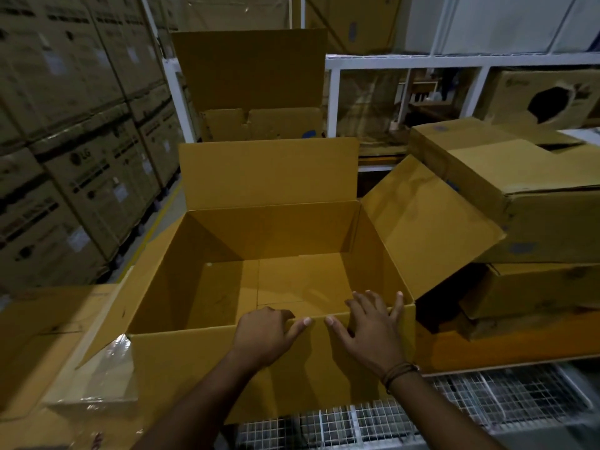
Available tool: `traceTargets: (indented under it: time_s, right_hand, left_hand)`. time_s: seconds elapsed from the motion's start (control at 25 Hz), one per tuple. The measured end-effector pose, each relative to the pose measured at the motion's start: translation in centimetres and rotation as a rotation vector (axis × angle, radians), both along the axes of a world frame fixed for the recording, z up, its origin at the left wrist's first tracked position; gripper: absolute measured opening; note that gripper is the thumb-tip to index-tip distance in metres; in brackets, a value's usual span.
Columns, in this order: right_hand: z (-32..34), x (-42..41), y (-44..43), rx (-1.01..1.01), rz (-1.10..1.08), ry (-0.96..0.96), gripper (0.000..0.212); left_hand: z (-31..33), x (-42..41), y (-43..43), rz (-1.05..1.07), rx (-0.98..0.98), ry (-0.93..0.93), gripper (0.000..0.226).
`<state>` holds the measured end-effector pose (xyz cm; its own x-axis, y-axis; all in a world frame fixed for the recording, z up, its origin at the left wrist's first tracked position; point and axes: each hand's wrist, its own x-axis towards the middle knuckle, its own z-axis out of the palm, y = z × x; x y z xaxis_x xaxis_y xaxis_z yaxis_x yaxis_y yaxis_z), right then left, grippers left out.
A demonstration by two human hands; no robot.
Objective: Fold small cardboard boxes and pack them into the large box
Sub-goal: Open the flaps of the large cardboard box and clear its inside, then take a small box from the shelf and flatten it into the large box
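Observation:
A large open cardboard box (181, 362) stands right in front of me with all its flaps up or spread outward; its inside is bare. My left hand (264, 337) grips the near rim, fingers curled over the edge into the box. My right hand (370, 329) rests on the same rim a little to the right, fingers spread over the edge, thumb on the outer wall. A cord bracelet circles my right wrist. No small boxes show in my hands.
Closed and half-open cardboard boxes (519, 196) are stacked at the right. A flat cardboard sheet with tape (65, 352) lies at the left. Tall stacks of printed cartons (81, 141) fill the left. A white wire rack (487, 397) lies under the box.

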<state>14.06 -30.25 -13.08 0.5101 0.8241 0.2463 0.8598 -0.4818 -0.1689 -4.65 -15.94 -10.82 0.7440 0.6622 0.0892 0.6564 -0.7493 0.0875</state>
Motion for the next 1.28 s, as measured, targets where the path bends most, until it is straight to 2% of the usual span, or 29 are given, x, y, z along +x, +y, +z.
traceTargets:
  time_s: [0.4, 0.6, 0.8, 1.08, 1.28]
  right_hand:
    - [-0.8, -1.9, 1.3, 0.088, 0.010, -0.013, 0.068]
    - [-0.8, -3.5, 2.1, 0.096, 0.007, -0.018, 0.069]
    - [-0.4, -3.7, 2.1, 0.049, 0.010, 0.004, 0.078]
    - [2.4, -0.6, -0.1, 0.205, -0.060, -0.008, 0.081]
    - [5.9, 5.2, -5.5, 0.316, -0.187, -0.042, 0.070]
  left_hand:
    - [-0.1, -1.7, 1.2, -0.020, 0.037, -0.007, 0.094]
    - [-0.4, -3.2, 2.4, -0.011, 0.023, -0.024, 0.105]
    - [0.1, -3.1, 2.3, -0.020, -0.029, -0.035, 0.088]
    - [3.8, 2.2, -0.4, -0.141, -0.059, -0.220, 0.080]
    - [7.2, 9.5, -5.4, -0.266, -0.081, -0.371, 0.076]
